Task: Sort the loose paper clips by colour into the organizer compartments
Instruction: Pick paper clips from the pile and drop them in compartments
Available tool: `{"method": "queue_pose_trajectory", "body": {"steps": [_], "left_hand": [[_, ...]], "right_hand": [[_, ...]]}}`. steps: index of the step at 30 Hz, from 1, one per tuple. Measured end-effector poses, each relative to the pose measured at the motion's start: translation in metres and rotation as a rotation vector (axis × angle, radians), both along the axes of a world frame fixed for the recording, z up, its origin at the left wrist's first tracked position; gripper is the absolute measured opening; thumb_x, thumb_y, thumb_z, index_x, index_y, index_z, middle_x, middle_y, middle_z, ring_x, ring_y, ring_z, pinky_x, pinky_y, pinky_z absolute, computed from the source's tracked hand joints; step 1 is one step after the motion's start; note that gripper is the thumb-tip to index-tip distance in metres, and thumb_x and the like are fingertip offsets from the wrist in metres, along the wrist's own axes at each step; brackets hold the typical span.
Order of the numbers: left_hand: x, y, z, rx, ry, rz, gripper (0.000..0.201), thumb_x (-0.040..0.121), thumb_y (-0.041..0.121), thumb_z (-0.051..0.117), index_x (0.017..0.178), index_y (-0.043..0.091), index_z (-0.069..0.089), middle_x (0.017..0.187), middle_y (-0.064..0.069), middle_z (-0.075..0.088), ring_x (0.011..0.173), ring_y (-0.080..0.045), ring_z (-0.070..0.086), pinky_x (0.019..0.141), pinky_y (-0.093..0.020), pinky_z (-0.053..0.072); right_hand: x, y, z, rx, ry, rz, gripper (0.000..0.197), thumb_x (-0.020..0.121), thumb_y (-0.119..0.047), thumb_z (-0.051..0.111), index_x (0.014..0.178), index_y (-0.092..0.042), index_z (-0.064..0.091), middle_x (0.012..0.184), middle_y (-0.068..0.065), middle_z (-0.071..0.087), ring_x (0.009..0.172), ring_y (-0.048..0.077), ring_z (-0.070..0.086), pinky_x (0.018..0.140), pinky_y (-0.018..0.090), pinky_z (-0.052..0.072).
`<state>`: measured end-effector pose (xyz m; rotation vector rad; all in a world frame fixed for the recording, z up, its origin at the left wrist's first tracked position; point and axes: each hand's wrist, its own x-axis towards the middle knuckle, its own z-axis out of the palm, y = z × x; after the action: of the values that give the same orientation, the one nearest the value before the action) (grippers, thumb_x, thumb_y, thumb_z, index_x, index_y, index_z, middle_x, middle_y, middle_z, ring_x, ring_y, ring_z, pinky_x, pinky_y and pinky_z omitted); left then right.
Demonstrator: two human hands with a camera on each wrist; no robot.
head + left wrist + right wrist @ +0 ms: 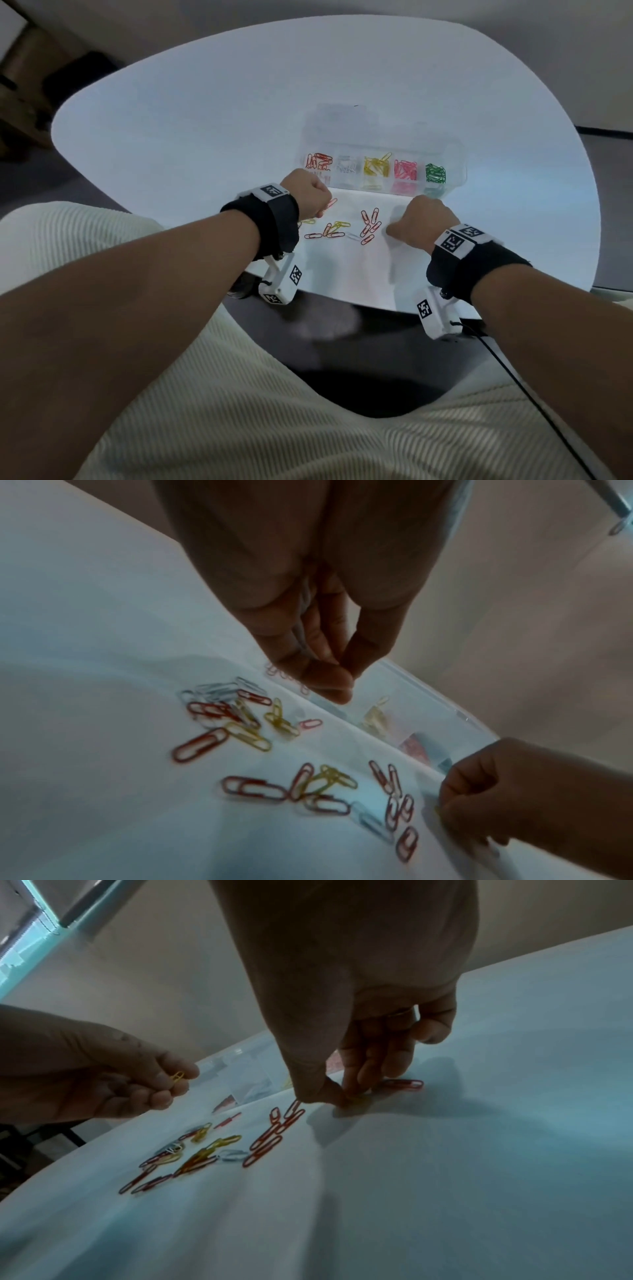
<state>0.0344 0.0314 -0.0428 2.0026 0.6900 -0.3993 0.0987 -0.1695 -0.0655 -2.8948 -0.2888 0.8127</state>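
On the white sheet of paper [349, 267] at the near side of the round white desk [205, 113], the loose plastic-coated wire paper clips [368, 226] lay scattered between the two hands, red ones mostly, with several yellow and a few pale bluish-white ones tangled among them. The left hand [310, 197] hovered over the left end of the scatter, fingers curled, pinching a small yellow paper clip [178, 1076] between thumb and fingertips, as the right wrist view showed. The right hand [423, 221] reached down to the paper, fingers bent, thumb and fingertips [346, 1093] pressed together on something yellowish on the sheet; blur made it hard to tell whether a clip was actually caught there. A single red paper clip [404, 1084] lay just beside those fingers.

Just beyond the paper stood the clear plastic organizer box [455, 168], its row of compartments holding, from left to right, red-orange clips, white ones, yellow ones, pink ones and green ones. The left hand partly hid the box's left end. The clear lid behind the compartments was faint against the desk. In the left wrist view the compartments' contents were washed out.
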Motion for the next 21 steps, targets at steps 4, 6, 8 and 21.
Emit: {"method": "queue_pose_trajectory", "body": {"steps": [4,6,8,21], "left_hand": [[-0.005,-0.009,-0.005,0.149,0.082,-0.084,0.028,0.097,0.007,0.039,0.074,0.012,0.055,0.116,-0.02,0.062,0.072,-0.013,0.055,0.064,-0.022,0.044],[-0.007,-0.011,-0.004,0.307,0.097,-0.219,0.026,0.097,0.014,0.04,0.098,0.003,0.063,0.114,-0.015,0.062,0.096,-0.028,0.061,0.077,-0.031,0.045],[-0.009,-0.011,-0.008,0.441,0.096,-0.361,0.025,0.089,0.028,0.049,0.099,0.01,0.064,0.102,-0.007,0.065,0.095,-0.029,0.061,0.076,-0.03,0.045],[0.002,-0.021,-0.022,0.482,0.035,-0.446,0.011,0.085,0.027,0.065,0.09,0.023,0.073,0.096,-0.001,0.071,0.085,-0.022,0.064,0.068,-0.027,0.045]], "right_hand": [[-0.007,0.001,-0.001,0.045,-0.009,-0.037,0.029,0.078,-0.033,0.064,0.07,-0.007,0.054,0.07,0.007,0.059,0.07,0.027,0.058,0.061,0.028,0.043],[-0.007,-0.002,-0.001,0.207,0.002,-0.108,0.024,0.08,-0.019,0.056,0.065,-0.001,0.055,0.069,0.012,0.059,0.066,0.028,0.054,0.061,0.03,0.043],[-0.007,-0.002,0.001,0.382,0.089,-0.211,0.024,0.082,-0.002,0.046,0.058,-0.007,0.046,0.063,0.013,0.052,0.054,0.024,0.048,0.054,0.027,0.039],[-0.021,0.039,0.002,0.361,-0.032,0.079,0.015,0.086,-0.022,0.058,0.086,-0.023,0.073,0.089,-0.001,0.071,0.078,0.018,0.064,0.067,0.028,0.05]]}}
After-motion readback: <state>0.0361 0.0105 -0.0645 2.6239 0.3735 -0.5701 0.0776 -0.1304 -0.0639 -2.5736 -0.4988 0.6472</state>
